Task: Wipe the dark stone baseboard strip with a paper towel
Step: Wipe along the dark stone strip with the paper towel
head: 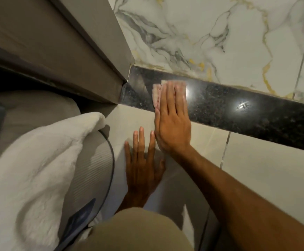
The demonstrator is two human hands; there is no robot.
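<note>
Two bare hands occupy the middle of the view. The right hand [172, 116] lies flat, fingers together and extended, pressing a folded paper towel [157, 94] against the dark stone baseboard strip [247, 113]; it pins the towel under the fingers and does not clench it, and the towel's pale, pinkish edges show above and to the left of the fingertips. The left hand [142, 163] rests palm-down with fingers spread on the light floor tile [265, 169], just beside the right wrist, holding nothing and apparently serving as a brace. The strip runs from the grey door frame [86, 57] at its left end toward the right edge of the view, between the floor tile and the veined marble wall tile [202, 33]. The towel sits near the strip's left end, close to the corner by the frame. The step in hand appears to be the wiping stroke itself, judged early in its course, since most of the strip extends unswept to the right. The next move probably calls for sliding the flat hand rightward along the strip with even pressure, keeping the towel from bunching or slipping out, and shifting the bracing hand to follow. A white fluffy fabric [39, 160] and a grey ribbed mat [91, 169] lie at the left. No brand, label or legible writing is visible anywhere.
</note>
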